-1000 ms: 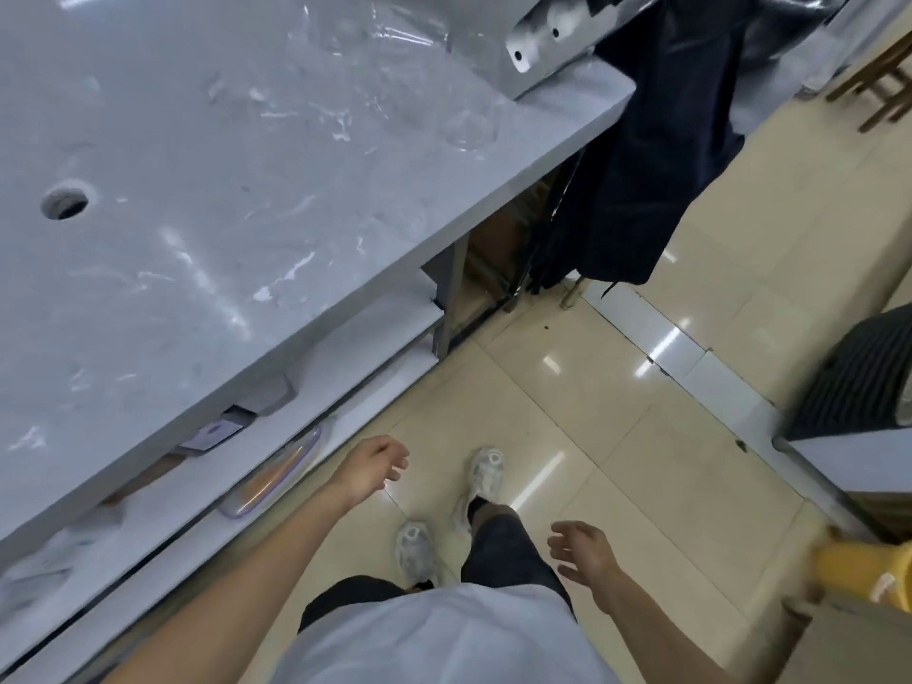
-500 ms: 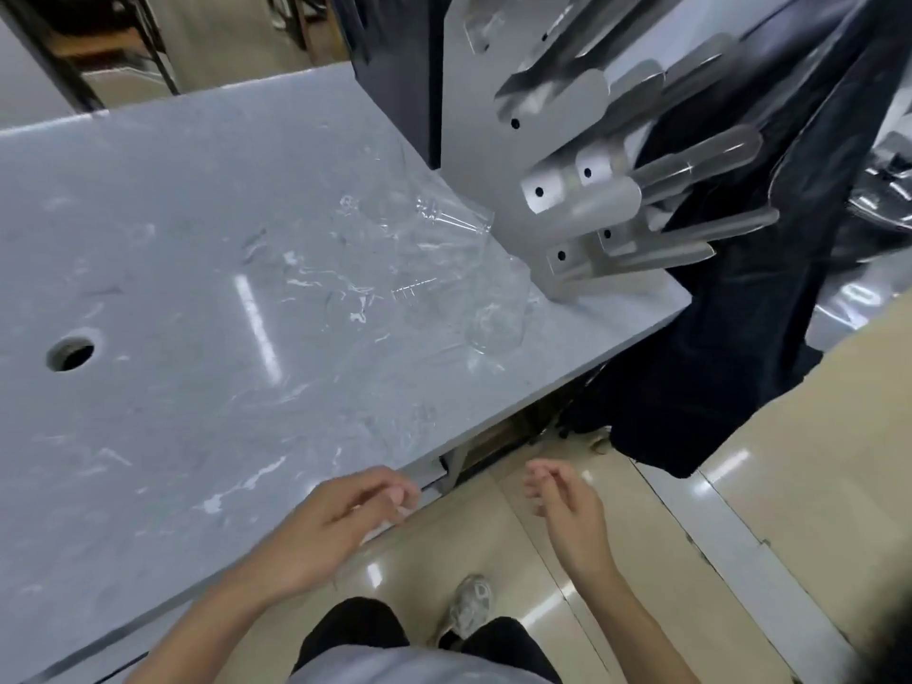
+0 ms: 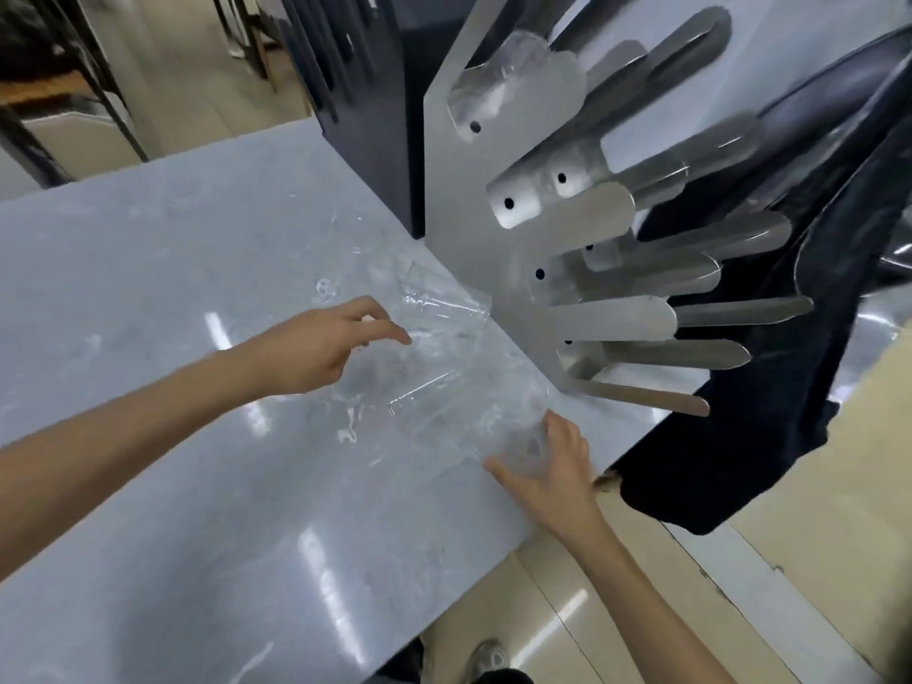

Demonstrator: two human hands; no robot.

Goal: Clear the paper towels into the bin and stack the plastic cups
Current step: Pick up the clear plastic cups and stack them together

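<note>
Several clear plastic cups lie on their sides on the grey marble table (image 3: 148,288), near its right corner. One cup (image 3: 444,313) lies farthest, a second cup (image 3: 424,402) is in the middle, and a third cup (image 3: 523,436) sits by the table's edge. My left hand (image 3: 325,348) hovers over the table with its fingers spread, the fingertips almost at the far cup. My right hand (image 3: 548,466) is at the edge cup, with thumb and fingers apart on either side of it. I see no paper towels or bin.
A metal rack (image 3: 493,229) with flat prongs stands on the table's right corner, just behind the cups. A dark cloth (image 3: 740,436) hangs off the rack past the table edge. Tiled floor (image 3: 814,560) lies to the right, and dark frames (image 3: 365,116) stand behind.
The view has swung up from the floor to the tabletop. Both hands have risen from below the table edge and reached forward to the cups.
</note>
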